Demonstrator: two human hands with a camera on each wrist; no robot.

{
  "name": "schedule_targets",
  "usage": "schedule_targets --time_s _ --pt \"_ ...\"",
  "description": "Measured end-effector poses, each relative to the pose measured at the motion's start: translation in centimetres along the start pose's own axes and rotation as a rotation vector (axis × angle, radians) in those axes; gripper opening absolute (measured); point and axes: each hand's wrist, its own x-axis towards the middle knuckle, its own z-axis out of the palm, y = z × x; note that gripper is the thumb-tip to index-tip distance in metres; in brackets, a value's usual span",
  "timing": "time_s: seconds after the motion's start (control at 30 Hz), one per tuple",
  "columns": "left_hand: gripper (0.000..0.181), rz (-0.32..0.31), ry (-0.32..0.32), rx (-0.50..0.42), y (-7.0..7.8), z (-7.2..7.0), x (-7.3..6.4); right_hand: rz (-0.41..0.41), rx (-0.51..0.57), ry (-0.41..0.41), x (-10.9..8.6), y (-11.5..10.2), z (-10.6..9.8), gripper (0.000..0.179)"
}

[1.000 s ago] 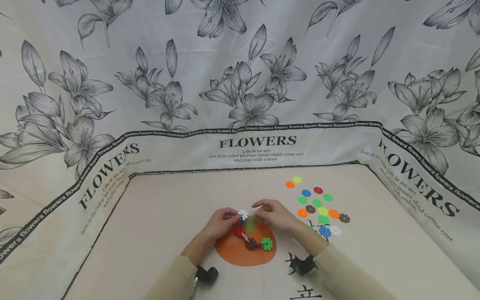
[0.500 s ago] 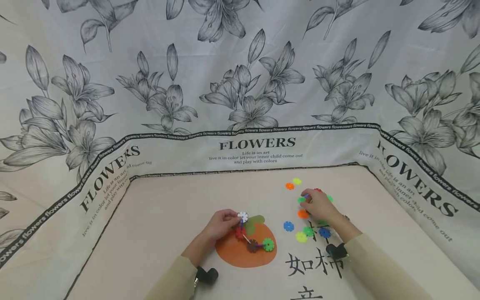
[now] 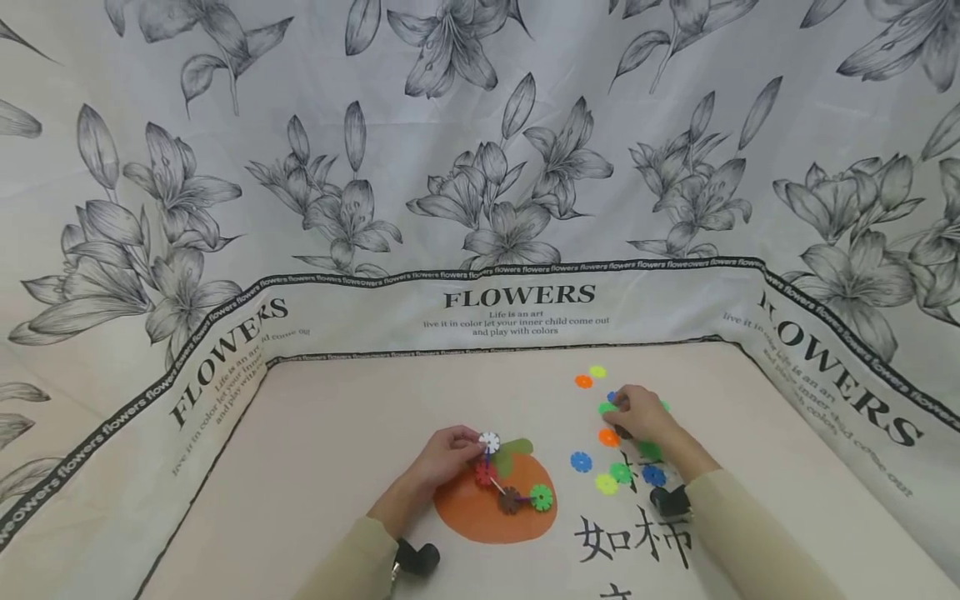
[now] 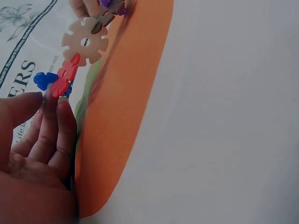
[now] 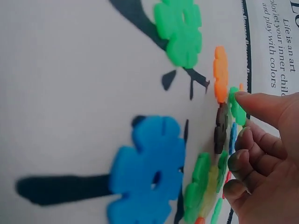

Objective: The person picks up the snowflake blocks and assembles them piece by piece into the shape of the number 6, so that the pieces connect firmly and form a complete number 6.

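Observation:
My left hand (image 3: 450,456) pinches a chain of slotted flower-shaped plastic discs at its white end (image 3: 489,442). From there the chain runs down through blue, a red disc (image 3: 486,473), a thin edge-on white one and a brown disc (image 3: 509,500) to a green disc (image 3: 541,497). In the left wrist view the fingertips meet just below the blue disc (image 4: 45,80), with the larger white disc (image 4: 85,42) farther along. My right hand (image 3: 640,412) is over the loose discs, its thumb tip at a green disc (image 5: 237,106), the other fingers bent and apart from the thumb.
Loose discs lie around the right hand, among them blue (image 3: 581,462), yellow (image 3: 606,484) and orange (image 3: 582,382). The tablecloth carries an orange fruit print (image 3: 495,527) and black characters (image 3: 633,533). A flower-printed cloth wall (image 3: 525,308) borders the table.
My right hand has moved from beside the left hand rightward to the loose discs and stays there with small shifts. The left hand keeps the chain in nearly the same place.

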Motion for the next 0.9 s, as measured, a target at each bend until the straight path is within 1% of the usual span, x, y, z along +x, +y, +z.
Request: schedule_targets --time_s 0.07,0.2,0.3,0.37,0.43,0.5,0.63,0.73,0.8,0.9 --pt "0.017 -0.007 -0.003 -0.003 0.0 0.2 0.0 -0.01 -0.007 -0.002 0.0 0.1 -0.1 0.033" --pt "0.018 -0.019 0.002 -0.016 0.3 0.5 0.0 -0.077 -0.043 0.003 -0.2 0.1 -0.5 0.024" --pt "0.018 -0.013 0.005 -0.017 0.5 0.5 0.0 -0.138 -0.035 0.002 -0.5 -0.6 -0.3 0.019" --pt "0.018 -0.017 0.009 -0.006 0.6 0.5 0.0 -0.184 -0.02 -0.008 -0.8 -1.5 0.0 0.015" --pt "0.018 -0.016 0.016 0.009 0.6 0.4 0.0 -0.243 0.019 -0.031 -1.2 -2.8 0.6 0.011" --pt "0.018 -0.02 0.024 0.02 0.6 0.3 0.0 -0.304 0.07 -0.071 -1.6 -4.3 1.2 0.01" --pt "0.018 -0.026 0.024 0.008 0.6 0.1 0.2 -0.396 0.207 -0.162 -2.3 -6.9 2.8 0.011" --pt "0.018 -0.023 0.019 0.007 0.6 0.1 0.5 -0.433 0.277 -0.194 -2.5 -8.1 4.1 0.014" --pt "0.017 -0.026 0.023 0.009 0.6 0.1 0.6 -0.447 0.29 -0.194 -2.5 -8.6 5.0 0.014" --pt "0.016 -0.045 0.021 0.005 0.3 0.2 0.5 -0.446 0.296 -0.2 -2.5 -8.9 6.2 0.015"
